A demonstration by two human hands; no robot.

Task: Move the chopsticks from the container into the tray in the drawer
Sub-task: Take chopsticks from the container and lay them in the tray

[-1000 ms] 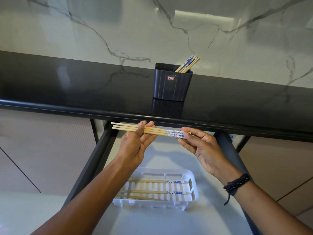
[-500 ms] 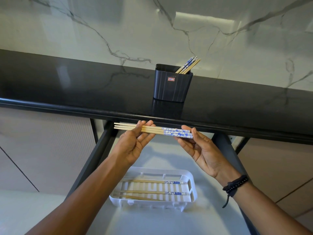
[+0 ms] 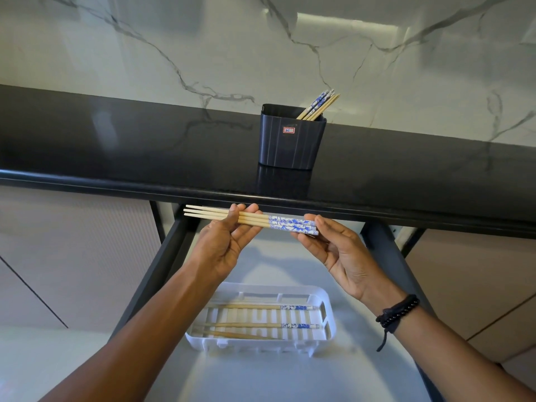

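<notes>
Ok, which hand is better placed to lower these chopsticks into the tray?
Probably left. The left hand grips the held chopsticks near their middle, thumb on top; the right hand only pinches their patterned end, farther from the tray.

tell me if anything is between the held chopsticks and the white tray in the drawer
Nothing visible blocks the way. The held chopsticks rest in the left hand and right hand above the drawer; the tray lies open below, three chopsticks already inside.

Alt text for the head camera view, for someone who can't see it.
Left hand and right hand hold a bundle of chopsticks sideways over an open drawer. Below lies a white tray with a few chopsticks in it; more chopsticks stand in a black container on the counter.
</notes>
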